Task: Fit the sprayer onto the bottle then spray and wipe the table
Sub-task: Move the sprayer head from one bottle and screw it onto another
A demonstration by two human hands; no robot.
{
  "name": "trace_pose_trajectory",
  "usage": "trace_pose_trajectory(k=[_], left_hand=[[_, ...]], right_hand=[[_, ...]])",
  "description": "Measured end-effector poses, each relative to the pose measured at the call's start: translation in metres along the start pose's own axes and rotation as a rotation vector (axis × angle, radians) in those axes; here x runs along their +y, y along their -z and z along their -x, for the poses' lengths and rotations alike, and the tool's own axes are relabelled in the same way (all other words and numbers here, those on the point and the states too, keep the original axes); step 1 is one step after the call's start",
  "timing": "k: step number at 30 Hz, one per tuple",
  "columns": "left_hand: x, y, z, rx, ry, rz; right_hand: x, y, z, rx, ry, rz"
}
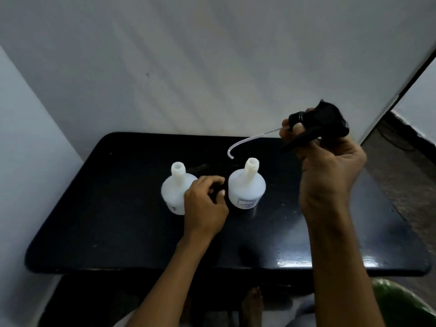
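Observation:
Two white plastic bottles stand upright and uncapped on the black table (pixel 118 232): the left bottle (pixel 173 187) and the right bottle (pixel 246 187). My right hand (pixel 328 171) is raised above the table's right side and grips a black sprayer head (pixel 318 123). Its clear curved dip tube (pixel 245 142) hangs out to the left, its tip just above the right bottle's neck. My left hand (pixel 204 204) rests between the two bottles, fingers curled around a small dark object that I cannot make out.
The table stands in a corner against white walls (pixel 188 67). A dark door frame (pixel 405 86) and floor lie to the right. A green object (pixel 401 303) sits at the bottom right, and a bare foot (pixel 252 300) shows under the table.

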State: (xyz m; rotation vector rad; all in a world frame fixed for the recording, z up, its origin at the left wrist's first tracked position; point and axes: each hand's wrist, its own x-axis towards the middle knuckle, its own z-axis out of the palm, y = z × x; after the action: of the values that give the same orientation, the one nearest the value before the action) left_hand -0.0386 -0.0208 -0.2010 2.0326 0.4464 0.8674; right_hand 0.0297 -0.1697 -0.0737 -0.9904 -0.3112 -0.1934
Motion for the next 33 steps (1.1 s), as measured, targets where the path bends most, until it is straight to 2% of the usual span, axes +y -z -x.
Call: trace_pose_trajectory(k=[8, 10, 16, 23, 27, 33], left_hand=[[-0.027, 0.063, -0.003, 0.374, 0.264, 0.033], [-0.031, 0.065, -0.006, 0.346, 0.29, 0.076], [-0.04, 0.06, -0.014, 0.085, 0.337, 0.162], [-0.04, 0.053, -0.019, 0.031, 0.314, 0.156], [-0.043, 0.05, -0.021, 0.029, 0.314, 0.126], [-0.045, 0.05, -0.02, -0.04, 0.319, 0.13]], right_hand=[[0.022, -0.04, 0.024, -0.039, -0.187, -0.195], [0.028, -0.046, 0.027, -0.026, -0.212, -0.225], [0.045, -0.056, 0.032, -0.02, -0.238, -0.16], [0.062, -0.053, 0.036, -0.032, -0.15, 0.037], [0.076, -0.052, 0.039, -0.117, -0.092, 0.243], [0.099, -0.056, 0.043, -0.184, -0.068, 0.418]])
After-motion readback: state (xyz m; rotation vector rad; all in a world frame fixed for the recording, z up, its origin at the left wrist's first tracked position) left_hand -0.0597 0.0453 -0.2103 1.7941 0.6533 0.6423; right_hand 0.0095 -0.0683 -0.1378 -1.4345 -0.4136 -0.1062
